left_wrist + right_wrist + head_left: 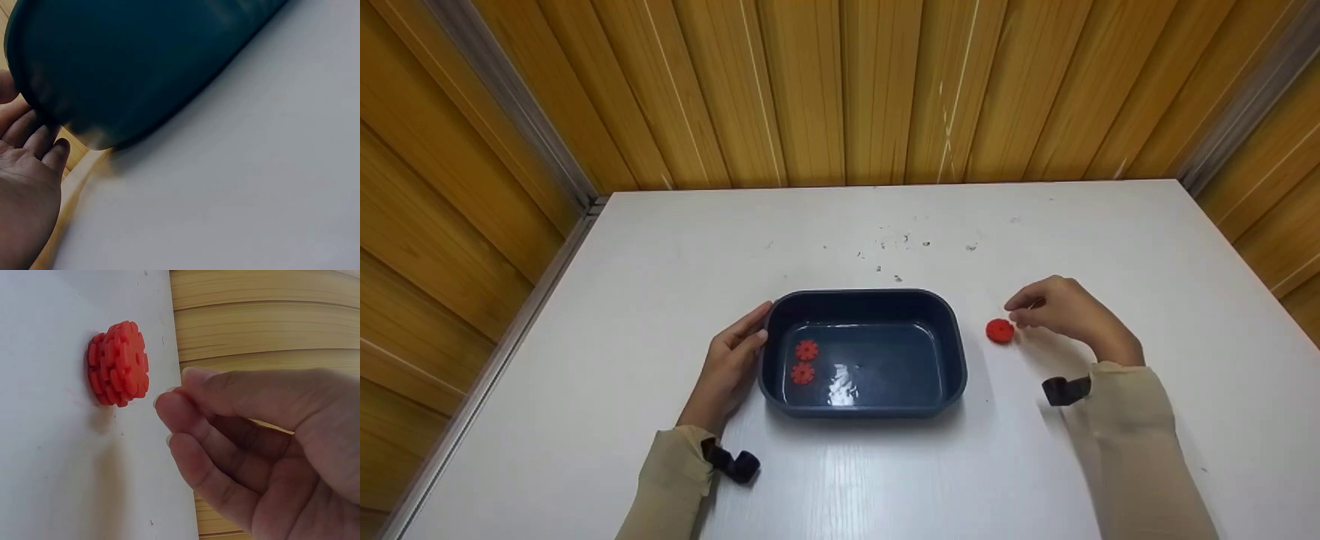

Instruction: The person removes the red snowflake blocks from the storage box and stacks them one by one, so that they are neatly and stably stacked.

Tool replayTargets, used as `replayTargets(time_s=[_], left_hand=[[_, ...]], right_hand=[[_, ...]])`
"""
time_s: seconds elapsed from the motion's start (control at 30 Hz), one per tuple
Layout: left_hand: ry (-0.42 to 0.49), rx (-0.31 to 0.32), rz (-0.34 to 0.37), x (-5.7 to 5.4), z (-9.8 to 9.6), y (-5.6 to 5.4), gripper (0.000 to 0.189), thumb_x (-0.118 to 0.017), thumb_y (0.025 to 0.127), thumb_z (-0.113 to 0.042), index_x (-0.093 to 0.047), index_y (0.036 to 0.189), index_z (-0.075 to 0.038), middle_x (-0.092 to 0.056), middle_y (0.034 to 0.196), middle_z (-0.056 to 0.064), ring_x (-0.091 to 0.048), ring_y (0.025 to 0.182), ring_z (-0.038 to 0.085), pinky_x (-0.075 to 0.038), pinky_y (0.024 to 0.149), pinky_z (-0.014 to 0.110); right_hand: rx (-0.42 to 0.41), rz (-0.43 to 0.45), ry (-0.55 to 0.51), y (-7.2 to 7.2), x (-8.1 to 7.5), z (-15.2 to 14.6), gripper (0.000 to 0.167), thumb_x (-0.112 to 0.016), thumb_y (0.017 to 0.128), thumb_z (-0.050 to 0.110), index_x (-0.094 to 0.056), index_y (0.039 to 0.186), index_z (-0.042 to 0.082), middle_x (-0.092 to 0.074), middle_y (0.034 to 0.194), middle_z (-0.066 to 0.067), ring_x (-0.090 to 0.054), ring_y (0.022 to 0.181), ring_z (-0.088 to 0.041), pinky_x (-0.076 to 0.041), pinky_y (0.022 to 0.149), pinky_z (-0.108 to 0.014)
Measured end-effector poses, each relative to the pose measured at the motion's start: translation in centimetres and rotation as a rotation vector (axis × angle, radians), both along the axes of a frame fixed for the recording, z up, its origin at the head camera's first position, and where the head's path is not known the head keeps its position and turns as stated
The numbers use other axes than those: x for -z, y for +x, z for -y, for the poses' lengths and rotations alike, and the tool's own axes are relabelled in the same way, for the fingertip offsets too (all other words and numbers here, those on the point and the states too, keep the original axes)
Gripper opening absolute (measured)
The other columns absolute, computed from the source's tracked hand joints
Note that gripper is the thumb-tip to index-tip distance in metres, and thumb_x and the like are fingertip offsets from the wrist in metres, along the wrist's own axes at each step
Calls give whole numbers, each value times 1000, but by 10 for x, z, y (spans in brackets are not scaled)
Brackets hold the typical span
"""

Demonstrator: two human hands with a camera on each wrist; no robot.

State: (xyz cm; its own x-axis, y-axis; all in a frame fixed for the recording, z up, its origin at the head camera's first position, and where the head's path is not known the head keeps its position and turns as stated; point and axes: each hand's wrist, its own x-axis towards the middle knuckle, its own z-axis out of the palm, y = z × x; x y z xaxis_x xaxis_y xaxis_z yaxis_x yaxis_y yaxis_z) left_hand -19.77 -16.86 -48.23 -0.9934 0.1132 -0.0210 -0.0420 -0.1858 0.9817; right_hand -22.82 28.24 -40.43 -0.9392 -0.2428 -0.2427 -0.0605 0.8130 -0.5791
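A dark blue rectangular tub stands on the white table. My left hand rests against its left wall, the thumb by the rim; in the left wrist view, loosely bent fingers touch the tub's outside. Inside the tub, toward the left, lie two red notched plastic discs, one behind the other. To the tub's right stands a short stack of red notched discs. My right hand hovers just right of this stack, apart from it, its fingers loosely bent with nothing between them.
The white table reaches back to a wood-patterned panel wall, with similar panels at both sides. Small dark marks dot the tabletop behind the tub. A black wrist device sits at the left sleeve, another at the right.
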Motion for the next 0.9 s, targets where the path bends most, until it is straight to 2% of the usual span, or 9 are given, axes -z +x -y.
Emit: replayTargets(time_s=[0.2, 0.47, 0.9], left_hand=[[-8, -1, -1, 1, -1, -1, 48, -53, 94, -3, -45, 142, -2, -42, 151, 9, -33, 143, 17, -30, 115, 25], [-8, -1, -6, 3, 0, 0, 48, -53, 94, -2, -46, 141, -1, -43, 150, 10, -34, 143, 17, -31, 113, 24], [-1, -1, -1, 2, 0, -1, 47, -54, 94, -3, -47, 141, -1, -44, 149, 10, -36, 142, 17, -33, 112, 23]], right_hand=[[-17, -21, -1, -1, -6, 8, 28, -62, 89, 13, -69, 114, 2, -72, 103, -11, -63, 92, -21, -50, 90, -44], [-62, -109, -19, 0, -19, 27, 26, -65, 89, 15, -71, 110, 3, -73, 101, -9, -65, 94, -22, -51, 86, -39], [-180, -202, -67, -6, -37, 73, 19, -68, 87, 11, -73, 104, 4, -75, 96, -9, -68, 89, -23, -55, 83, -40]])
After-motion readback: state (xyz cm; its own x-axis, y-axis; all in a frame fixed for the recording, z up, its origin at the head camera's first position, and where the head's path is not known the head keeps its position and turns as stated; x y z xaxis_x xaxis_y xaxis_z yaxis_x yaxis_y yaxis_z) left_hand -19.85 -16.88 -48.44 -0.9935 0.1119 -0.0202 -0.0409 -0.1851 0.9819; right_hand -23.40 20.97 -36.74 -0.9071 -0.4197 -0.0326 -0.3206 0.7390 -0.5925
